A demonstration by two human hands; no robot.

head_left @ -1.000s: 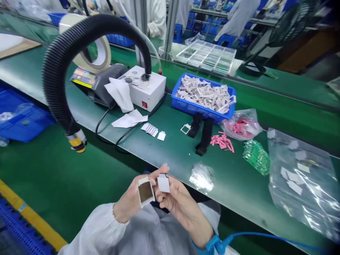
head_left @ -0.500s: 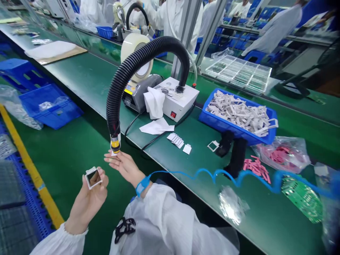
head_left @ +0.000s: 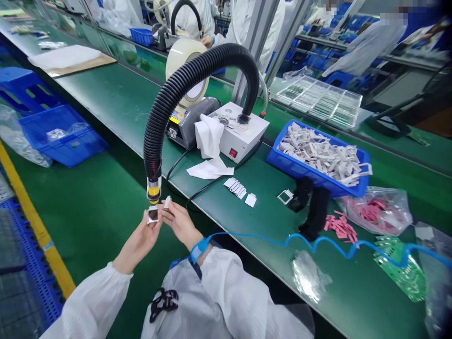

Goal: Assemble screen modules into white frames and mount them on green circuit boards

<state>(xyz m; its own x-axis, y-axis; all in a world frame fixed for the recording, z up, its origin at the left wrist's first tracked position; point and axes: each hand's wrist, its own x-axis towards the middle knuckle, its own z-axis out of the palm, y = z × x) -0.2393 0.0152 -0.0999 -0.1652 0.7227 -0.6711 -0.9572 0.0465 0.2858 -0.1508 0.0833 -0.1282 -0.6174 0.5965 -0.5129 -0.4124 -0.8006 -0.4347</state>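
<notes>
My left hand (head_left: 139,242) pinches a small white frame with a dark, glossy square screen (head_left: 152,215) set in it. It is just below the yellow-ringed nozzle (head_left: 154,192) of the black corrugated hose (head_left: 157,115). Close by on the right, my right hand (head_left: 181,223) holds a small white flat piece (head_left: 167,202) between its fingertips. A blue wrist strap (head_left: 200,248) goes round my right wrist, and its coiled blue cord (head_left: 268,242) runs off to the right.
On the green bench are a white box (head_left: 243,132), a tape dispenser (head_left: 183,125), several white cards (head_left: 235,187) and an empty white frame (head_left: 285,197). Farther right are a blue bin (head_left: 277,157) of white frames, pink strips (head_left: 341,227) and a green circuit board (head_left: 402,270). Co-workers in white sit beyond.
My left hand has moved up and right, bringing the framed screen from the lower left to just under the nozzle. My right hand has shifted slightly right, taking its white piece out from under the nozzle.
</notes>
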